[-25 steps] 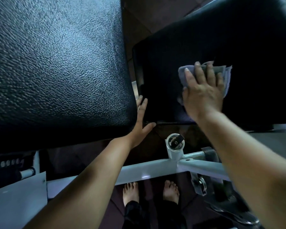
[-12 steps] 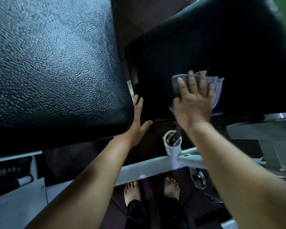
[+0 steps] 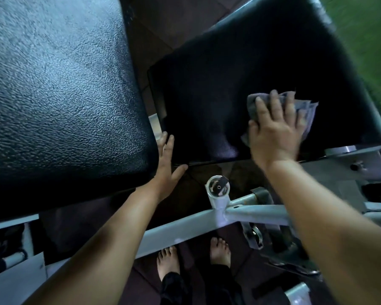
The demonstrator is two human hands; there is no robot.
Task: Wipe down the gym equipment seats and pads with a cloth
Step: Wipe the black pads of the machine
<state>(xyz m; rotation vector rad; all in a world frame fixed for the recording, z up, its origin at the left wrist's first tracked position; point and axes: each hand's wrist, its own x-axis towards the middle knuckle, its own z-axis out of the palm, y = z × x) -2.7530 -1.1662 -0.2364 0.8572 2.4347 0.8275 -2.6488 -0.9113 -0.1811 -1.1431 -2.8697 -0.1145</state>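
Hands, two, both bare. Left hand (image 3: 165, 170): fingers straight and together, thumb spread, holding nothing; it lies in the gap between the two pads, fingertips at the near left corner of the right pad. Right hand (image 3: 273, 137): flat, fingers straight and spread, pressing the cloth down rather than clutching it.

Cloth (image 3: 309, 111), one: grey, crumpled, under the right palm on the right pad, close to that pad's near edge and toward its right side; its folds show past the fingertips and beside the little finger.

Pads, two: black, grained upholstery. Left pad (image 3: 59, 95) fills the upper left of the view and catches the light. Right pad (image 3: 218, 84) is darker and sits just beside it, a narrow gap between.

Bench frame (image 3: 185, 234), one: pale painted metal bar running below both pads, with one upright tube end (image 3: 218, 188) near the middle.

Feet, two, bare: left foot (image 3: 167, 260), right foot (image 3: 220, 249), on dark floor tiles (image 3: 154, 25).

Green turf (image 3: 365, 40), one strip, top right corner.
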